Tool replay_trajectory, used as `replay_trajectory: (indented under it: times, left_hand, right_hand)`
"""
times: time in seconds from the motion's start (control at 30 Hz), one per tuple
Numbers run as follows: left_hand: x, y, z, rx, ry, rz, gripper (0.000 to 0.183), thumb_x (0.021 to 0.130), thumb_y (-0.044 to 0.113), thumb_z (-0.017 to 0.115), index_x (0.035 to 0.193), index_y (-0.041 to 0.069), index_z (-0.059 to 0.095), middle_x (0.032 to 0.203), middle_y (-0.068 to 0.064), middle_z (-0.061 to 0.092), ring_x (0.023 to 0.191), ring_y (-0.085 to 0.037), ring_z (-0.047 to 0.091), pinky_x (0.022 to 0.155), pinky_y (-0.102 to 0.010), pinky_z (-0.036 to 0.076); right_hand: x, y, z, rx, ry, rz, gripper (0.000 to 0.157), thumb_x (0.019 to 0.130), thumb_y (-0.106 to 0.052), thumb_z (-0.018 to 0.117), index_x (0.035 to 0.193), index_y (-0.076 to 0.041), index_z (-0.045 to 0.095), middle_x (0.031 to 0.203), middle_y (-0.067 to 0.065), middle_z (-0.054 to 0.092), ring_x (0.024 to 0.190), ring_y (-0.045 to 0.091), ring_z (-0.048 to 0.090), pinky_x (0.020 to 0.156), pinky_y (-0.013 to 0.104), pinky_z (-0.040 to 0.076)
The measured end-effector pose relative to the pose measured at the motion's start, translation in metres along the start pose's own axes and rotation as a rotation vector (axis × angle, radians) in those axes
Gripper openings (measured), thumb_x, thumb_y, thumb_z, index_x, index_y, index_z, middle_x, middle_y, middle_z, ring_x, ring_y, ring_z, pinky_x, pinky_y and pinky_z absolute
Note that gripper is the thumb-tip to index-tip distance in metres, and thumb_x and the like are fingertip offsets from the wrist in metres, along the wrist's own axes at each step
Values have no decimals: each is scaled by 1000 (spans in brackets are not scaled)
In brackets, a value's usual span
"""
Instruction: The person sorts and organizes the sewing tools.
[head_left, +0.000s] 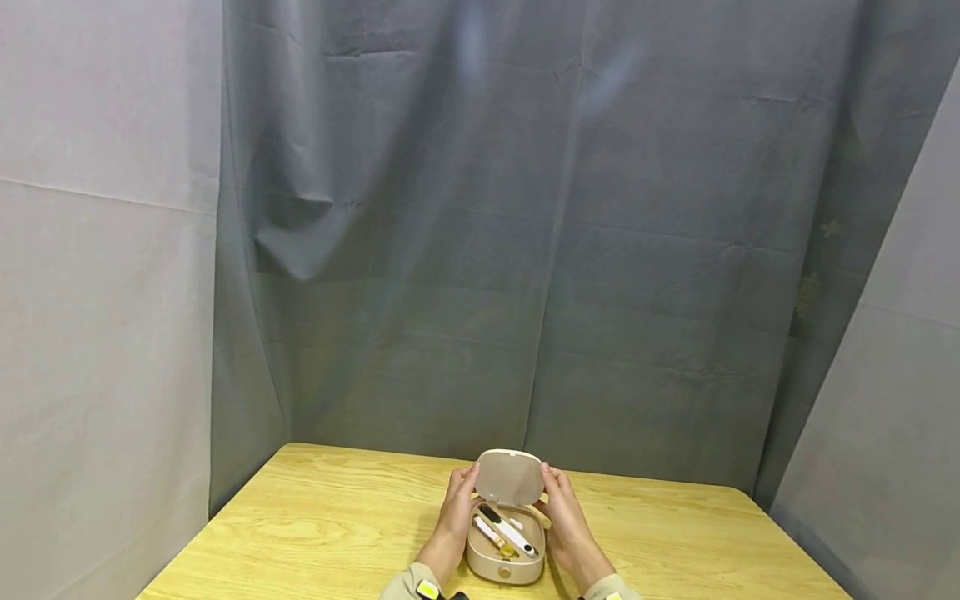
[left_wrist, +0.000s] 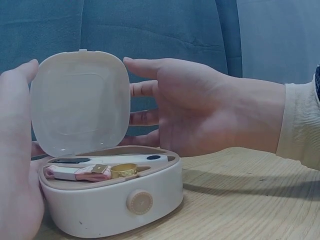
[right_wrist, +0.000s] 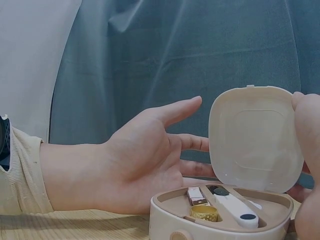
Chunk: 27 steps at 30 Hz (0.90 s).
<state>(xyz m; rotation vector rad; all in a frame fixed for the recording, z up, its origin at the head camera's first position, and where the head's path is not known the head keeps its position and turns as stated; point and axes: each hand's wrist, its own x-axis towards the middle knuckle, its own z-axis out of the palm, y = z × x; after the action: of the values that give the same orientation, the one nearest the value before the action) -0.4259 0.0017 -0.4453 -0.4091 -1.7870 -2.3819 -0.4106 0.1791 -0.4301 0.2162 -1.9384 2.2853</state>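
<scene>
A cream box [head_left: 505, 571] with a round front knob [left_wrist: 139, 202] stands on the table with its hinged, translucent lid [head_left: 510, 477] raised. My left hand [head_left: 452, 523] is at the lid's left side, its straight fingers reaching behind it and its thumb just off the edge. On the other side, my right hand [head_left: 570, 529] has its thumb tip right at the lid's edge, with straight fingers passing behind. Inside the box lie a folded pink-and-white strip [left_wrist: 82, 173], a gold ring-like thimble [right_wrist: 204, 213] and a slim white tool [right_wrist: 235, 209] with a dark end.
The light wood table [head_left: 315, 517] extends to both sides of the box. A grey curtain [head_left: 450, 292] hangs behind its far edge, and pale cloth panels [head_left: 105, 275] hang at the sides.
</scene>
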Motion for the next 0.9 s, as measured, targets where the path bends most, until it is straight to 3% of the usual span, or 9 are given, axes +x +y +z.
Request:
replay_trajectory:
  times: [0.47,0.9]
  left_hand:
    - [-1,0,1,25,33,4,45,109,43,46,121,0,46,124,-20,60,119,-44,59,105,-55,42]
    - [-2,-1,-1,61,25,1,46,109,47,47,119,2,47,131,-21,58,117,-44,61,104,-54,41]
  right_hand:
    - [-1,-2,1,13,12,-4,60,108,-57,41,131,-1,41,152,26,28,140,60,28,105,80,28]
    - [-4,-5,-3,67,-15,44,52,107,-52,47,131,-6,46,142,23,34,137,54,34,103,71,37]
